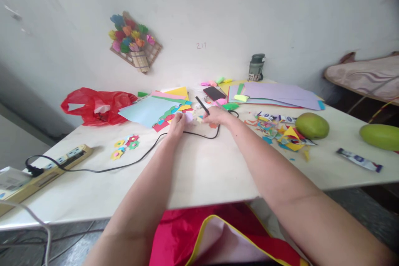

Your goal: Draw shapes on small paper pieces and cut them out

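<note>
My left hand (177, 125) is closed at the middle of the table, its fingers pinching a small pale purple piece of paper (188, 117). Just right of it, my right hand (217, 115) is closed round a slim black stick-shaped thing (202, 104), which points up and to the left; its exact kind is unclear. Small paper scraps lie between the hands. Beside the left fingers are cut strips of coloured paper (161, 125). A black cord (140, 158) runs from the left, passes by both hands and loops behind the right one.
Coloured sheets (149, 110), a red plastic bag (98, 106) and paper flowers (124, 145) lie left, with a power strip (62, 164) nearer. Behind are a phone (214, 93) and a bottle (256, 67). At right are more sheets (277, 93), scraps (291, 138), green fruit (312, 126) and a tube (358, 160).
</note>
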The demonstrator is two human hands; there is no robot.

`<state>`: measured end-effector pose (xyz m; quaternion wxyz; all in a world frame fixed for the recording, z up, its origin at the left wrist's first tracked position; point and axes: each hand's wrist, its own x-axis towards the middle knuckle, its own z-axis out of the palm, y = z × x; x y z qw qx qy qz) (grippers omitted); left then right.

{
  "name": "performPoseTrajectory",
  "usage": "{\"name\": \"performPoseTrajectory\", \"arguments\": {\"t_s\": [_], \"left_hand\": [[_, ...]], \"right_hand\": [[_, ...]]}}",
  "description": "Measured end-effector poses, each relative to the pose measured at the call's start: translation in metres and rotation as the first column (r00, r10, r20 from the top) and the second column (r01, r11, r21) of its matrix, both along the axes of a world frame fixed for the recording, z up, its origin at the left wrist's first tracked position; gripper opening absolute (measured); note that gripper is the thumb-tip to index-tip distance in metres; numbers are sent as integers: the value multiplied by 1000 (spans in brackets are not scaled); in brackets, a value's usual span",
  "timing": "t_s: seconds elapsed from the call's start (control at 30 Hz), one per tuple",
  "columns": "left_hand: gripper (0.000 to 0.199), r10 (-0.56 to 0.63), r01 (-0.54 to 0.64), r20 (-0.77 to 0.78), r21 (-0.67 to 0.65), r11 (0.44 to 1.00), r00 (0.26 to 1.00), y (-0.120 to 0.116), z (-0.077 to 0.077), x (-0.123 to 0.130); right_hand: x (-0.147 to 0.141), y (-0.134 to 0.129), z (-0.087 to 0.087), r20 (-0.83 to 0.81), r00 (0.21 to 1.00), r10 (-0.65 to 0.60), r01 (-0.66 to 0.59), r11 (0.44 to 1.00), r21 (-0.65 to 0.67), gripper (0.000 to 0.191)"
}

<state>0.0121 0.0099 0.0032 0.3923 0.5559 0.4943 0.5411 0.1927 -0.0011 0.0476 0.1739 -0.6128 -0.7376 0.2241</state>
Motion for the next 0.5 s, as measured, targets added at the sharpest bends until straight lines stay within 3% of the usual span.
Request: {"name": "performPoseTrajectory", "arguments": {"t_s": [0.07,0.17,0.23,0.3,0.4,0.5], "left_hand": [[24,0,6,-192,29,1000,981,-4,4,4],[26,-29,41,-325,30,999,945,-11,8,11],[27,-53,66,-332,27,997,942,-17,9,16],[24,-152,153,-201,-15,988,968,-21,10,19],[18,-296,315,175,-95,944,939,-22,11,16],[19,-186,222,313,-84,971,931,-16,10,8]], "right_hand": [[9,7,-2,-82,996,-43,46,998,44,18],[16,15,-7,-199,978,-60,79,993,93,19],[17,18,-9,-273,959,-70,101,990,103,17],[17,19,-10,-322,942,-89,126,987,97,15],[18,20,-10,-348,930,-117,160,982,96,13],[19,22,-13,-336,935,-110,153,983,104,14]]}}
